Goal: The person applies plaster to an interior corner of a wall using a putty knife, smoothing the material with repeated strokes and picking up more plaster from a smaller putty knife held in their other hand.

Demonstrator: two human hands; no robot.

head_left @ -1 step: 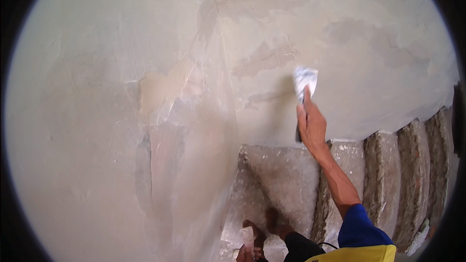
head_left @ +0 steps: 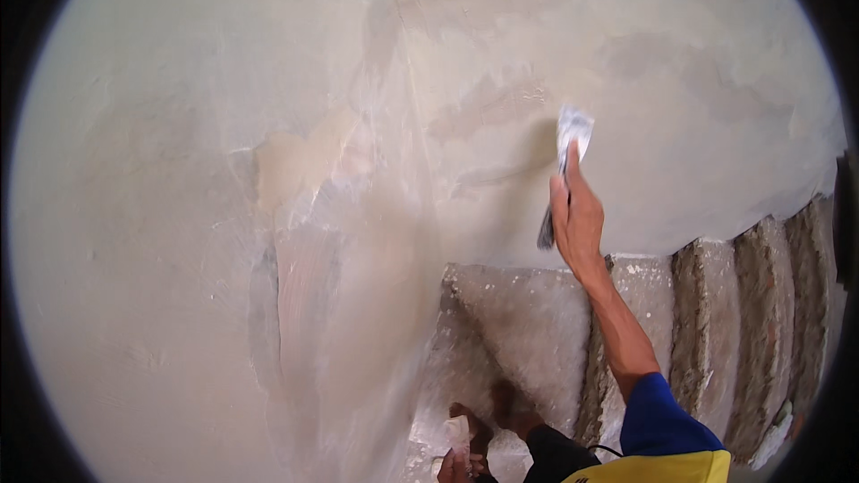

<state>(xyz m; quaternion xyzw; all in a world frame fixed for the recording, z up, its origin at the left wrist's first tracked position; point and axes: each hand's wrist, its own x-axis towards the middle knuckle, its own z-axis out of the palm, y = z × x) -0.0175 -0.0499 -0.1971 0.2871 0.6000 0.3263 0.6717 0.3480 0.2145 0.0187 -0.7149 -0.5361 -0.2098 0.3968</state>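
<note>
My right hand (head_left: pixel 580 219) grips a putty knife (head_left: pixel 573 128) with a dark handle and a white-smeared blade, index finger stretched along it. The blade is held over the plastered wall (head_left: pixel 698 152), which has patchy grey and beige coats and uneven seams. Low at the bottom centre, my left hand (head_left: pixel 454 467) is closed around another flat, white-smeared tool (head_left: pixel 458 435), most likely a blade or scraper; its handle is hidden.
Rough concrete stairs (head_left: pixel 709 295) run along the wall's foot to the right, beside a triangular landing (head_left: pixel 528 331). My bare feet (head_left: pixel 506 407) stand on it. A dark edge (head_left: pixel 841 219) shows at the far right.
My right hand and its putty knife have moved slightly up and right, and the blade is turned a little. My left hand is nearly where it was.
</note>
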